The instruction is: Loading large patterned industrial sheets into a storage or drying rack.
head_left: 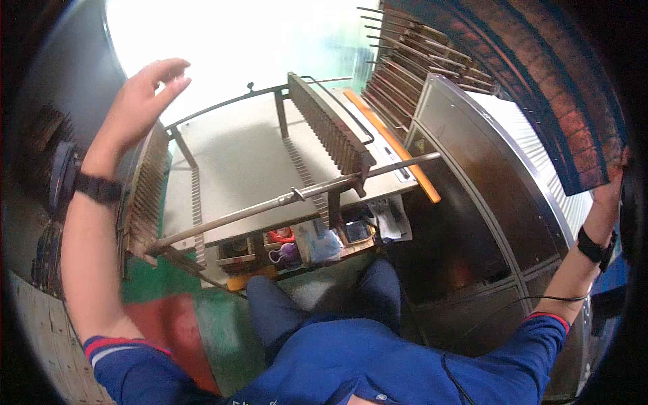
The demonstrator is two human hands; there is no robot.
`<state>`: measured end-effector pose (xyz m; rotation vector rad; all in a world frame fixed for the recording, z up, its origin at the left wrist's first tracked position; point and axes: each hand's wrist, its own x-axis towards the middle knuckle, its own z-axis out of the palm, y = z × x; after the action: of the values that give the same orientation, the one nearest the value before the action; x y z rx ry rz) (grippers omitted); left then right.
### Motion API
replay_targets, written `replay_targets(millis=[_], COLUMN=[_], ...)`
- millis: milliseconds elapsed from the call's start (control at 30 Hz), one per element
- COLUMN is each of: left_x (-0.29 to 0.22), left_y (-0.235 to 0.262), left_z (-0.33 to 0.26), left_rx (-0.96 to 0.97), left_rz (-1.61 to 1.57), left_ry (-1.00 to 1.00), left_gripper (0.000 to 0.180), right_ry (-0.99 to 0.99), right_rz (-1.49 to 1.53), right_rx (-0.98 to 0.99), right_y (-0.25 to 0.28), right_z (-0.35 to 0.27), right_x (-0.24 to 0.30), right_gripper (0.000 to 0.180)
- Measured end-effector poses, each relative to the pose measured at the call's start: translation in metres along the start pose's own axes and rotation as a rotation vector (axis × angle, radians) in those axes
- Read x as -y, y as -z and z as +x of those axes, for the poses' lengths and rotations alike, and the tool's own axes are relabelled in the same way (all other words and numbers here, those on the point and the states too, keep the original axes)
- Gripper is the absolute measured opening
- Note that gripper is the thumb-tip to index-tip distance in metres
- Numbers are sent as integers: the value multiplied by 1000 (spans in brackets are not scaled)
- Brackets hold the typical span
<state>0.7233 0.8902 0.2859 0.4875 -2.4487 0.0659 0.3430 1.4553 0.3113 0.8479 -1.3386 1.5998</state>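
Observation:
My left hand (138, 101) is raised over the left side of a metal slotted rack (327, 125), thumb and fingers apart, with nothing in it. The rack has toothed side bars joined by metal rods and stands on a white-topped table (236, 145). At the far right, my right hand (609, 185) grips the lower edge of a large copper-coloured panel (550, 94) marked with dark bands. Tilted and held high, this panel fills the upper right. My right fingers are partly hidden in shadow at the picture's rim.
A stack of slotted racks (425, 57) stands behind on the right. Nearer is a dark-panelled metal cabinet (472, 175). An orange strip (391, 145) lies along the table's right side. Beneath the tabletop, a shelf holds a purple item (285, 254) and boxes. A red patch (179, 334) marks the green floor.

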Motion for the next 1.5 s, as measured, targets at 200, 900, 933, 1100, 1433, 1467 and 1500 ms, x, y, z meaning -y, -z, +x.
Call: replay_targets(millis=[200,900,933,1100,1433,1467,1500], left_x=[23,130,133,145,120,127,131], left_y=[12,36,32,23,21,18,26], left_z=[45,-29,-30,-40,-47,-45,-44], left_rx=[-334,-566,-614,-562,-518,-476,-397], left_rz=[-370,-1015,-1004,-1040,-1057,-1090,-1107], left_ry=[243,468,487,368,427,416,423], left_gripper=[56,53,46,15,34,36,40], right_ry=[45,-330,-379,-419,-437,-436,-400], right_rz=[-57,610,640,674,774,762,780], right_rx=[255,440,480,687,564,554,583], right_y=[-66,-284,-294,-309,-327,-327,-332], right_z=[-8,-42,-38,-45,-67,-60,-59], right_x=[-49,-63,-80,-77,-15,-36,-36], right_gripper=[44,47,48,34,20,20,18])
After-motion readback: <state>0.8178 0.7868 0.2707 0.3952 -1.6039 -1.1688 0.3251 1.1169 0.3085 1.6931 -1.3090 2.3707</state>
